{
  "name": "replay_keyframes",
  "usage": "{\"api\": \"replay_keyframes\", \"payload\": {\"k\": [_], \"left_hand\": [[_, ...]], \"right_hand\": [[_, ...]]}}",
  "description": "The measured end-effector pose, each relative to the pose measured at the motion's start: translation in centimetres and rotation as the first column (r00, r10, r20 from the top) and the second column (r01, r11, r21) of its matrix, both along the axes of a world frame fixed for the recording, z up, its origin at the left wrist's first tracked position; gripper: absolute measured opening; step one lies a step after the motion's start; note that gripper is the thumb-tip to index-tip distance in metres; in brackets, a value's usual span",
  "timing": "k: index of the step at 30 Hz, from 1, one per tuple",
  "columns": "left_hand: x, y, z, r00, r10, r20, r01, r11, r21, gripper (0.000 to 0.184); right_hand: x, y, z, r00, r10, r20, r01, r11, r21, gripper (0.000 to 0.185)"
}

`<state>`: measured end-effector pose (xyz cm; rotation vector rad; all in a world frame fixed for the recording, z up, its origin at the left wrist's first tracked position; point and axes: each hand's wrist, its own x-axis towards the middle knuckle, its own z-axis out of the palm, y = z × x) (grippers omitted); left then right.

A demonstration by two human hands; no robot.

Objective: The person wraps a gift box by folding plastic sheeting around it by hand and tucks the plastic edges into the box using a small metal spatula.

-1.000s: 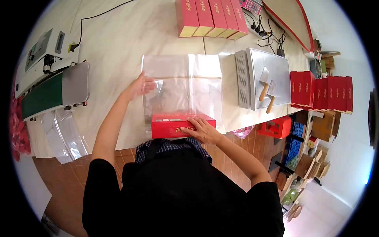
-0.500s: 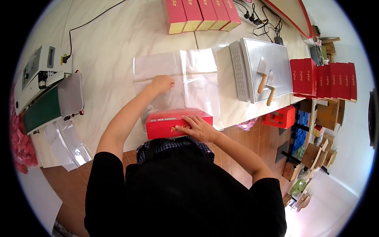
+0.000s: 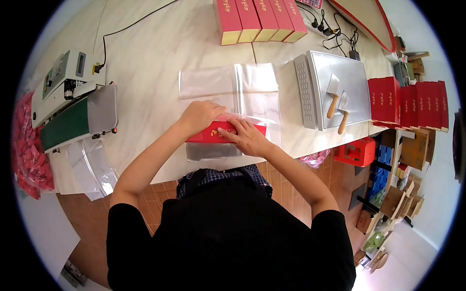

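- Box (image 3: 206, 136): red, gold lettering, lying on the worktop (image 3: 141, 72) near its front edge, both hands on or at it.
- Left hand (image 3: 200, 117): at the box's far left edge, fingers bent over toward the right hand. Grip: cannot tell if it pinches film or only presses.
- Right hand (image 3: 250, 138): on the box's right part, fingers spread over the lettered face. Grip: open, not closed around anything.
- Film (image 3: 208, 85): clear, creased, flat on the worktop beyond the box; some also shows right of it and along its near side.
- Machine (image 3: 65, 123): well left of the box, green belt, cable running off its far side.
- Spare film (image 3: 92, 167): left of the box and nearer the person, partly over the worktop edge.
- Metal unit (image 3: 340, 89): right of the box, two wooden-handled trowels (image 3: 339, 104) on top.
- Box row (image 3: 259, 22): five red boxes side by side, well beyond the box.
- Red stacks (image 3: 407, 102): far right of the box, past the metal unit.
- Crate (image 3: 356, 153): red, right of the box, below worktop level.
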<state>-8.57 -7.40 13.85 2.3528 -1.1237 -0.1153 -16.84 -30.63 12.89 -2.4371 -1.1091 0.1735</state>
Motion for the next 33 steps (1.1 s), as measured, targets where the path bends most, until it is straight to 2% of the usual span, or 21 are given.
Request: {"api": "replay_keyframes", "payload": {"k": [3,5,8,11,14,17,19,20,22,25,32,33], "left_hand": [[-1.0,0.3,-0.3,0.999,0.039,0.000,-0.039,0.999,-0.003,0.027],[-1.8,0.2,-0.9,0.998,0.055,-0.008,-0.055,0.998,0.004,0.029],[-2.9,0.0,-1.3,0.995,0.090,0.047,-0.088,0.996,-0.032,0.032],[-3.7,0.2,-1.4,0.987,0.109,0.118,-0.104,0.993,-0.046,0.037],[-4.6,0.4,-2.1,0.982,0.106,0.155,-0.104,0.994,-0.020,0.040],[-5.2,0.5,-2.5,0.976,0.124,0.180,-0.118,0.992,-0.044,0.040],[-5.6,0.7,-3.1,0.967,0.134,0.216,-0.127,0.991,-0.047,0.039],[-5.8,0.8,-3.3,0.968,0.126,0.215,-0.117,0.992,-0.051,0.039],[-6.2,0.8,-3.7,0.965,0.150,0.214,-0.142,0.988,-0.052,0.039],[-6.2,0.8,-3.6,0.959,0.143,0.245,-0.137,0.990,-0.043,0.039],[-4.8,4.6,-2.3,0.952,0.153,0.264,-0.164,0.986,0.023,0.033],[-4.0,6.0,-2.1,0.936,0.146,0.322,-0.163,0.986,0.025,0.028]], "right_hand": [[0.9,0.4,-0.4,0.999,-0.022,0.047,0.020,0.999,0.039,0.067],[1.0,0.4,-1.2,0.998,-0.025,0.055,0.026,1.000,-0.010,0.065],[0.6,0.3,-1.5,0.997,-0.060,0.052,0.058,0.997,0.043,0.061],[-0.1,0.2,-2.0,0.985,-0.076,0.152,0.060,0.992,0.108,0.057],[-1.8,0.1,-2.6,0.978,-0.054,0.202,0.038,0.996,0.082,0.054],[-3.9,0.0,-3.3,0.964,-0.060,0.260,0.069,0.997,-0.026,0.054],[-4.9,0.5,-3.7,0.908,-0.142,0.394,0.164,0.986,-0.021,0.056],[-4.8,0.9,-3.5,0.907,-0.149,0.394,0.173,0.985,-0.026,0.056],[-4.1,1.8,-2.8,0.861,-0.286,0.420,0.297,0.954,0.041,0.058],[-2.9,2.8,-2.8,0.860,-0.386,0.332,0.417,0.908,-0.025,0.065],[-3.5,2.6,-3.7,0.879,-0.385,0.282,0.410,0.911,-0.033,0.063],[-3.5,2.6,-3.8,0.881,-0.380,0.282,0.402,0.915,-0.025,0.063]]}}
